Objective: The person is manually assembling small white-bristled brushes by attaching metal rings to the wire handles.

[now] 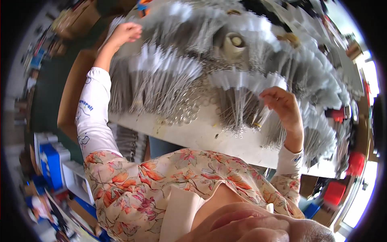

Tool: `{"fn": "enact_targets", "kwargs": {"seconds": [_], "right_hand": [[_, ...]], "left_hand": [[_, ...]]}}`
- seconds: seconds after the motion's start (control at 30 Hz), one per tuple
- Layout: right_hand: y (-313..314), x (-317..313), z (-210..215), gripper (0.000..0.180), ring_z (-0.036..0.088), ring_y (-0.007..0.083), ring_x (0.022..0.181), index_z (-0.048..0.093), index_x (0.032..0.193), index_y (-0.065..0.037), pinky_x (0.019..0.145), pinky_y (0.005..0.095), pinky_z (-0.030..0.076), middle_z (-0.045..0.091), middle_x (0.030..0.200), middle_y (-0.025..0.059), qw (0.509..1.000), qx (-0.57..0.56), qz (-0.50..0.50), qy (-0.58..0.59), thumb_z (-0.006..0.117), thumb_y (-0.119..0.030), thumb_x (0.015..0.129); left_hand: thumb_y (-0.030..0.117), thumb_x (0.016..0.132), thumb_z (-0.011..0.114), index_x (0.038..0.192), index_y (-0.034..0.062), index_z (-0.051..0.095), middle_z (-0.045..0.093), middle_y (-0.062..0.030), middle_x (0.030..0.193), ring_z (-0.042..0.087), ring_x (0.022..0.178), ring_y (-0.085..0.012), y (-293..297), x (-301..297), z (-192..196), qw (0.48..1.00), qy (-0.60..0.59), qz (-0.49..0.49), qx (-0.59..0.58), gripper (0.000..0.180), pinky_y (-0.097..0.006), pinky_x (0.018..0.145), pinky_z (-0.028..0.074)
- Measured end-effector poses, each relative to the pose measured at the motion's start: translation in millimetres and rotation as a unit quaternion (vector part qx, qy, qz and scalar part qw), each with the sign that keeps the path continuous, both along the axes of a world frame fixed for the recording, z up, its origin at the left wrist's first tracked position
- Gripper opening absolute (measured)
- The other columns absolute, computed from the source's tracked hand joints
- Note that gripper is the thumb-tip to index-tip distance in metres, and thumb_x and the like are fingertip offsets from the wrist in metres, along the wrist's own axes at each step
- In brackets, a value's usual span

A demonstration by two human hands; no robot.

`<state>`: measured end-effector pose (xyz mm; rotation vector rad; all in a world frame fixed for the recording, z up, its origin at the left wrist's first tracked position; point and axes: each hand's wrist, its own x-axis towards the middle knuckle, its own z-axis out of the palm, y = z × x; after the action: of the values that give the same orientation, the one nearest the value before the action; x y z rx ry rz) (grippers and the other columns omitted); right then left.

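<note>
Bench [201, 135]: heaped with sorted wire brushes [161, 80]; left hand [125, 33] closed on far bundle [115, 24], right hand [280, 103] pinching brush fan [246, 80]; sorting well advanced.

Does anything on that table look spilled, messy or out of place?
Mostly not. The wire brushes lie in neat fanned rows across the table. The one loose patch is a heap of small metal rings scattered near the front edge. The left hand and right hand both touch brushes.
</note>
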<state>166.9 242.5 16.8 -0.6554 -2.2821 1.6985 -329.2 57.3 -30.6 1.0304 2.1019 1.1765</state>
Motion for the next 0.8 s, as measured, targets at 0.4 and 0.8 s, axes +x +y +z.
{"fn": "enact_targets", "kwargs": {"seconds": [0.4,0.8], "right_hand": [[179.4,-26.3,-47.4,0.021,0.051,0.0067,0.054,0.065,0.091,-0.002,0.051,0.0213,0.044,0.059,0.064,0.0013,0.963,0.200,-0.165,-0.077,0.061,-0.020,0.083],[211.9,-113.0,-81.9,0.023,0.055,0.0082,0.057,0.065,0.081,-0.003,0.056,0.0228,0.045,0.058,0.064,0.0007,0.964,0.146,-0.223,-0.005,0.067,-0.026,0.077]], "left_hand": [[0.022,0.084,0.058,0.093,0.0095,0.057,0.058,0.0003,0.073,0.055,0.060,-0.0127,91.5,-100.6,-124.5,0.968,-0.089,0.225,-0.069,0.015,-0.031,0.051,0.046],[0.015,0.089,0.052,0.092,0.0027,0.056,0.062,-0.0092,0.080,0.061,0.063,-0.0142,99.9,-71.1,-30.6,0.903,0.065,0.312,0.288,0.014,-0.028,0.050,0.051]]}}
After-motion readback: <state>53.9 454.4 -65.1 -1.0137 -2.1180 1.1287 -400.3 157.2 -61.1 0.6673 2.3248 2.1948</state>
